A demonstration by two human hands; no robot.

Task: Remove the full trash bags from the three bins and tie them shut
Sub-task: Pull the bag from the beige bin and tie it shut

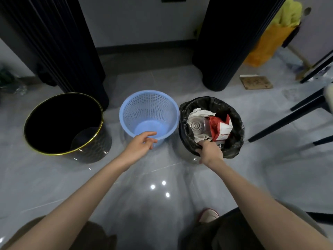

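Now the right hand [210, 150] pinches the near edge of the full black bag [236, 141], at the right end of the row on the floor. The left hand [142, 144] hovers spread above the blue basket [149, 112]. The cuff should be peeled free all round, then lifted straight up so the bottle [198, 126] and carton [221, 127] stay inside. Chair legs [288, 120] crowd the right. The black bin [93, 148] looks bagless.

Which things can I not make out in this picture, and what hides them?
Head view, right hand: fingertips hidden by the hand itself, inside the black bag.
Head view, red and white carton: print too small.
Head view, black bin: interior too dark to show a liner.
Head view, dark chair legs: seat cut off by the right edge.
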